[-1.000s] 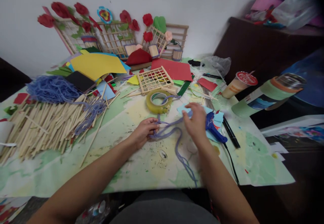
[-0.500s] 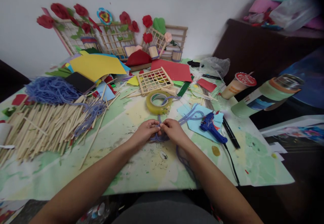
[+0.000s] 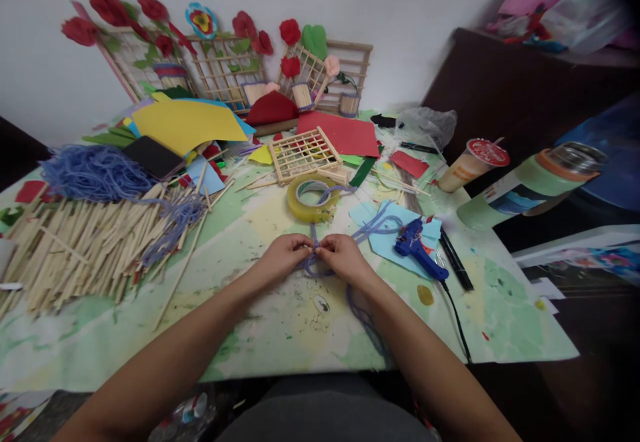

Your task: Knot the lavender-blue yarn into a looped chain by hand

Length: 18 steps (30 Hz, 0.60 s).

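Pinching purple yarn [image 3: 373, 227] | left hand [image 3: 290, 253]: our grip presses together on it | right hand [image 3: 341, 254]: our grip pinches it just beside the left | yarn: we have it near the tape roll [image 3: 306, 214], trailing over blue paper [image 3: 387, 253] beside the glue gun [image 3: 416, 247]

- A green-and-yellow tabletop [image 3: 500, 322] crossed the middle and lower frame.
- Wooden sticks [image 3: 95, 249] lay at left.
- A tape roll [image 3: 299, 210] lay at centre.
- Purple yarn [image 3: 359, 313] trailed at lower centre.
- A vacuum flask [image 3: 520, 194] stood at right.
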Motion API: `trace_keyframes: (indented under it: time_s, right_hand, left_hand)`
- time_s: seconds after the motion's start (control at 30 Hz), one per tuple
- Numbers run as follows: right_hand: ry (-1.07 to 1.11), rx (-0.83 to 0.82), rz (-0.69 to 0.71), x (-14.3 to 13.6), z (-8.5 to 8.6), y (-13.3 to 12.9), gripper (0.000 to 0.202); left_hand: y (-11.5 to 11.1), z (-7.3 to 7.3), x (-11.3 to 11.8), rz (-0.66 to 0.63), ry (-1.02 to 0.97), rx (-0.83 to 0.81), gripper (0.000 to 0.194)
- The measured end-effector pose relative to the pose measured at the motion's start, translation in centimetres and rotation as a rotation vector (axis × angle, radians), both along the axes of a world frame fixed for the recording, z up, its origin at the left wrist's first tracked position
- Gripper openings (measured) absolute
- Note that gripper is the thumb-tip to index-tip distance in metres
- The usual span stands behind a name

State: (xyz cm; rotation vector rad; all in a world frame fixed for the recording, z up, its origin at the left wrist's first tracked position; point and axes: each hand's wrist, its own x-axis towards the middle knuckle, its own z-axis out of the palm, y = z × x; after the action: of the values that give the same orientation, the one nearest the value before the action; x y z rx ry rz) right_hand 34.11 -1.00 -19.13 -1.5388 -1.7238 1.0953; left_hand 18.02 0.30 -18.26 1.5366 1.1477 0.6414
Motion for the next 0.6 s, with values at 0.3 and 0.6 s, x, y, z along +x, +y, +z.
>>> trace_keyframes:
  time_s: [0.3, 0.6]
  right_hand:
    - [0.034, -0.003, -0.058, 0.1, 0.2, 0.0, 0.012]
    - [0.589, -0.314, -0.149, -0.1, 1.3, -0.3, 0.015]
  left_hand:
    - [-0.3, 1.4, 0.1, -0.016, 0.171, 0.095, 0.016]
    - [-4.8, 6.3, 1.2, -0.462, 0.181, -0.045, 0.021]
